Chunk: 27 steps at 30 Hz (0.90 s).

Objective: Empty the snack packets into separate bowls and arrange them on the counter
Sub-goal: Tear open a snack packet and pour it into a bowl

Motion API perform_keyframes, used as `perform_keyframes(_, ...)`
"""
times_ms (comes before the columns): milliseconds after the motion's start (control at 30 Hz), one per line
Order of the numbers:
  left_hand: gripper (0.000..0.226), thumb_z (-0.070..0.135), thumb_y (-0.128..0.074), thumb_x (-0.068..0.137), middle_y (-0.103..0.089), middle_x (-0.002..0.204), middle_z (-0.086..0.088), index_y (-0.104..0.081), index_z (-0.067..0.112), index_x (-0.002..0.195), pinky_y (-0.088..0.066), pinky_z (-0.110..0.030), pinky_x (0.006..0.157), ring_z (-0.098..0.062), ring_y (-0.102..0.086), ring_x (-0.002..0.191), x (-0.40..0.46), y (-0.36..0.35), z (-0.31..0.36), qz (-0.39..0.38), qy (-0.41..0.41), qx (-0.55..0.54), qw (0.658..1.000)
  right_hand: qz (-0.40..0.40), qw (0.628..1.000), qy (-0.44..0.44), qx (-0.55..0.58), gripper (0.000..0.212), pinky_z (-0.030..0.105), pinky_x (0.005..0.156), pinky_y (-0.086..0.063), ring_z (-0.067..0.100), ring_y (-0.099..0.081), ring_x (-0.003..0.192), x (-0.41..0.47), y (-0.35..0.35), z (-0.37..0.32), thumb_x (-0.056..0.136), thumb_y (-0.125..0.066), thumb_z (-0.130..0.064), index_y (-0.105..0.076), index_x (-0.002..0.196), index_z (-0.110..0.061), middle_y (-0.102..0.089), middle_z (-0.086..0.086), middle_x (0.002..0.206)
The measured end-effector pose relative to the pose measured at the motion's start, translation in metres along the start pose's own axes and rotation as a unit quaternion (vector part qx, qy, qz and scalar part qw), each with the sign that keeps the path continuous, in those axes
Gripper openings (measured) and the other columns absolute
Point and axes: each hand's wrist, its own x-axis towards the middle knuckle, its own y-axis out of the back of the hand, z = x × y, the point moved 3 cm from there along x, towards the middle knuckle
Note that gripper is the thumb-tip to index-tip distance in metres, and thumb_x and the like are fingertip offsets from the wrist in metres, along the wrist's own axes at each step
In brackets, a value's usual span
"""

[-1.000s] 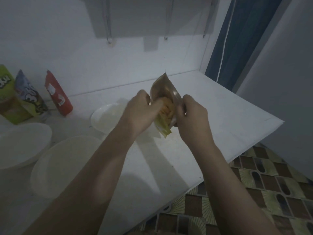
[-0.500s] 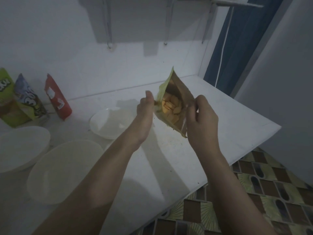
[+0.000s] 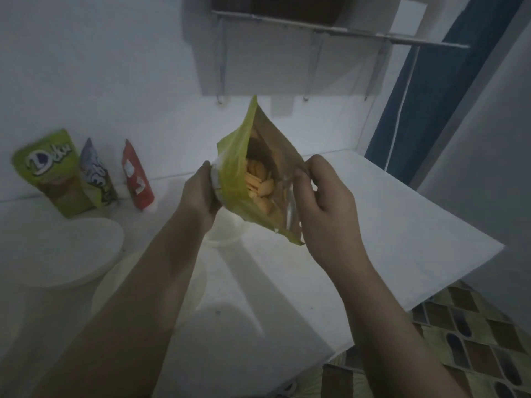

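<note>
I hold a yellow-green snack packet (image 3: 234,179) above the white counter (image 3: 388,225), its mouth pulled wide so the orange chips (image 3: 258,182) inside show. My left hand (image 3: 201,196) grips the packet's left edge. My right hand (image 3: 324,202) pinches its right edge. Directly below the packet sits a white bowl (image 3: 227,234), mostly hidden. Two more white bowls stand to the left: one at the far left (image 3: 57,254), one nearer me (image 3: 126,277) partly under my left forearm.
Three unopened packets lean on the back wall at left: a green one (image 3: 54,173), a grey-blue one (image 3: 97,173), a red one (image 3: 136,176). A metal shelf (image 3: 344,33) hangs overhead. The counter's edge drops to patterned floor tiles (image 3: 474,340) at right.
The packet went from closed between my fists to pulled wide open, chips showing. Both hands lifted it slightly, and my view tilted upward toward the shelf.
</note>
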Motion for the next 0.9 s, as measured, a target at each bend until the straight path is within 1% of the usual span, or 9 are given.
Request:
perform_keyframes(167, 0.038, 0.045, -0.049, 0.093, -0.069, 0.113, -0.01, -0.062, 0.017, 0.115, -0.051, -0.049, 0.096, -0.031, -0.064, 0.108, 0.006, 0.062, 0.043, 0.093, -0.039, -0.059, 0.993, -0.037, 0.996, -0.002, 0.075, 0.031, 0.016, 0.049, -0.031, 0.005, -0.037, 0.054, 0.007, -0.046, -0.035, 0.099, -0.048, -0.016, -0.038, 0.07, -0.012, -0.04, -0.009, 0.06)
perform_keyframes(233, 0.039, 0.043, -0.047, 0.095, -0.067, 0.114, -0.011, -0.061, 0.012, 0.114, -0.05, -0.046, 0.097, -0.031, -0.063, 0.109, 0.001, 0.093, 0.066, 0.11, -0.07, -0.084, 0.988, -0.091, 0.992, -0.007, 0.083, 0.032, 0.019, 0.051, -0.034, 0.012, -0.043, 0.058, 0.007, -0.074, -0.05, 0.097, -0.051, -0.02, -0.039, 0.069, -0.012, -0.045, -0.006, 0.061)
perform_keyframes(333, 0.039, 0.04, -0.051, 0.093, -0.062, 0.122, -0.014, -0.06, 0.01, 0.116, -0.051, -0.043, 0.095, -0.032, -0.061, 0.113, -0.008, 0.149, 0.094, 0.142, -0.106, -0.1, 0.979, -0.205, 0.978, 0.032, 0.026, 0.027, 0.026, 0.063, -0.045, 0.016, -0.06, 0.073, 0.005, -0.116, -0.071, 0.091, -0.055, -0.025, -0.054, 0.076, -0.004, -0.062, 0.002, 0.072)
perform_keyframes(400, 0.037, 0.034, -0.053, 0.093, -0.063, 0.123, -0.017, -0.061, 0.006, 0.117, -0.054, -0.042, 0.089, -0.032, -0.063, 0.109, -0.022, 0.189, 0.11, 0.209, -0.13, -0.091, 0.965, -0.244, 0.967, 0.075, -0.02, 0.022, 0.03, 0.068, -0.049, 0.018, -0.062, 0.075, 0.005, -0.14, -0.082, 0.087, -0.057, -0.021, -0.06, 0.077, -0.002, -0.065, 0.006, 0.072)
perform_keyframes(500, 0.027, 0.028, -0.045, 0.099, -0.064, 0.107, -0.012, -0.06, 0.006, 0.102, -0.053, -0.029, 0.07, -0.026, -0.062, 0.097, -0.04, 0.239, 0.128, 0.269, -0.147, -0.067, 0.949, -0.272, 0.955, 0.102, -0.058, 0.024, 0.043, 0.068, -0.052, 0.025, -0.063, 0.073, 0.003, -0.177, -0.097, 0.08, -0.053, -0.023, -0.063, 0.078, -0.002, -0.067, 0.009, 0.072)
perform_keyframes(567, 0.028, 0.031, -0.043, 0.101, -0.061, 0.096, -0.005, -0.057, 0.007, 0.096, -0.05, -0.029, 0.067, -0.023, -0.058, 0.091, -0.048, 0.265, 0.135, 0.289, -0.144, -0.066, 0.944, -0.278, 0.952, 0.102, -0.073, 0.026, 0.044, 0.068, -0.055, 0.023, -0.064, 0.073, -0.003, -0.202, -0.106, 0.078, -0.05, -0.029, -0.064, 0.077, -0.007, -0.068, 0.006, 0.072)
perform_keyframes(667, 0.04, 0.041, -0.04, 0.102, -0.058, 0.095, -0.002, -0.055, 0.006, 0.113, -0.048, -0.029, 0.069, -0.022, -0.056, 0.087, -0.052, 0.301, 0.139, 0.317, -0.133, -0.036, 0.938, -0.258, 0.956, 0.112, -0.081, 0.023, 0.04, 0.068, -0.055, 0.016, -0.063, 0.073, -0.012, -0.236, -0.12, 0.089, -0.055, -0.035, -0.061, 0.081, -0.014, -0.066, -0.003, 0.076)
perform_keyframes(767, 0.042, 0.05, -0.038, 0.1, -0.061, 0.085, 0.001, -0.056, 0.014, 0.086, -0.049, -0.028, 0.065, -0.019, -0.06, 0.079, -0.051, 0.334, 0.142, 0.327, -0.126, -0.003, 0.937, -0.201, 0.968, 0.13, -0.075, 0.027, 0.036, 0.065, -0.051, 0.013, -0.058, 0.072, -0.014, -0.261, -0.135, 0.095, -0.055, -0.039, -0.053, 0.079, -0.017, -0.06, -0.008, 0.076)
perform_keyframes(900, 0.047, 0.057, -0.037, 0.097, -0.068, 0.1, -0.004, -0.061, 0.018, 0.086, -0.054, -0.033, 0.079, -0.021, -0.066, 0.09, -0.038, 0.366, 0.14, 0.314, -0.12, 0.014, 0.942, -0.137, 0.979, 0.115, -0.099, 0.025, 0.037, 0.062, -0.047, 0.021, -0.053, 0.071, -0.016, -0.29, -0.136, 0.096, -0.053, -0.026, -0.048, 0.074, -0.015, -0.054, -0.004, 0.069)
